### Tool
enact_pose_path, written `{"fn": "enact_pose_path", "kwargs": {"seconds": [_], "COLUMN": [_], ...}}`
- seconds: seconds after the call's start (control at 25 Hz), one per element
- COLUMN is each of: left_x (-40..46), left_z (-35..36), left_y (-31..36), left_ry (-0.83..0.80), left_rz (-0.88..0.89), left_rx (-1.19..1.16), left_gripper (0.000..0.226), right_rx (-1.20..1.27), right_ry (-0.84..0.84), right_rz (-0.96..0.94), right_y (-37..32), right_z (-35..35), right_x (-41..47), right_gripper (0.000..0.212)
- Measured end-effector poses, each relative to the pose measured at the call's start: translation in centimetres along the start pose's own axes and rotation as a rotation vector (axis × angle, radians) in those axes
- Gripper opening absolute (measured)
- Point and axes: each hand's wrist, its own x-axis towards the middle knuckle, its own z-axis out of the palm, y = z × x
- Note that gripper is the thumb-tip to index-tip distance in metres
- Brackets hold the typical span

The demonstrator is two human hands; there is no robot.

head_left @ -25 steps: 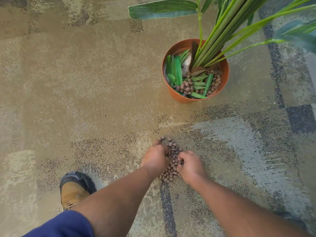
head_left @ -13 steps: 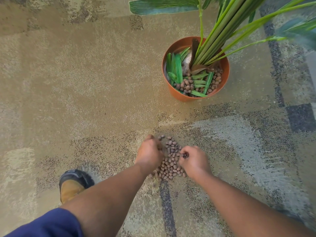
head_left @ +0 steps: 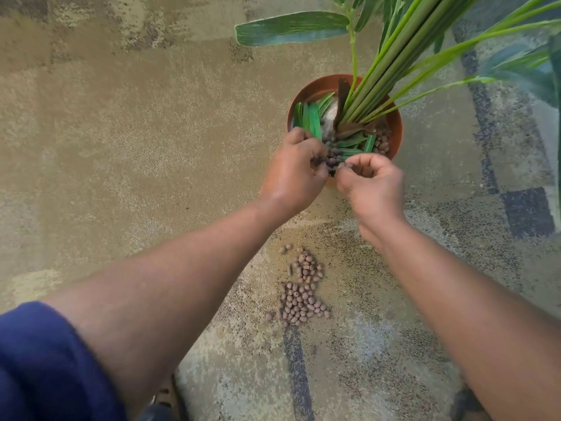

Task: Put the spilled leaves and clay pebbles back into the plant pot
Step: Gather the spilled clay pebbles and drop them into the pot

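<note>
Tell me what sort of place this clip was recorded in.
Probably an indoor carpeted room, perhaps an office or lobby. The floor is patterned tan and grey carpet, and a tall leafy plant stands in an orange plant pot set straight on it, with spilled clay pebbles alongside.

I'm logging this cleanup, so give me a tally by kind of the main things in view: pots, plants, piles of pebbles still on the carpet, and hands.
Pot: 1
Plant: 1
Pile of pebbles on the carpet: 1
Hands: 2, left hand and right hand, both over the pot's near rim
Total: 5
</note>
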Motion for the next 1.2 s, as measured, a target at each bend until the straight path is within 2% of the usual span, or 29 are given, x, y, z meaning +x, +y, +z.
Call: {"fn": "enact_pose_path", "kwargs": {"seconds": [0.12,0.32,0.44,0.52,0.6,0.68,0.8,0.92,1.04,1.2], "left_x": [0.7,-0.4,-2.4,-4.6,-6.9,-8.9,-11.3,-12.8,-13.3,-13.6], "left_z": [0.2,0.9,1.2,1.4,1.8,2.3,3.2,4.2,4.8,5.1], "left_y": [-0.7,-1.3,-1.7,-2.9,-4.6,-6.4,-8.1,-8.8,-8.8,-8.7], "left_ry": [-0.055,0.052,0.123,0.119,-0.042,-0.318,-0.591,-0.624,-0.601,-0.612], "left_rz": [-0.011,0.063,0.12,0.105,0.025,-0.101,-0.192,-0.163,-0.186,-0.215], "left_rx": [0.028,-0.009,0.018,0.066,0.146,0.23,0.284,0.378,0.389,0.377], "left_gripper": [0.016,0.013,0.015,0.02,0.028,0.049,0.066,0.059,0.048,0.049], "right_rx": [0.04,0.147,-0.032,-0.181,-0.347,-0.566,-0.853,-1.019,-1.103,-1.132], "right_ry": [0.002,0.048,0.09,0.057,-0.054,-0.236,-0.494,-0.589,-0.539,-0.558], "right_rz": [0.06,0.1,-0.064,-0.178,-0.168,-0.05,0.093,0.028,-0.105,-0.191], "right_y": [0.0,0.6,1.7,3.2,5.4,8.2,12.0,14.5,15.8,15.9], "right_z": [0.1,0.5,0.5,0.0,-0.4,-0.6,-0.4,-0.2,-0.1,0.3], "right_x": [0.6,0.7,-0.3,-1.4,-2.6,-3.7,-5.4,-6.0,-5.9,-6.1], "right_gripper": [0.017,0.029,0.027,0.024,0.025,0.027,0.061,0.073,0.052,0.027]}}
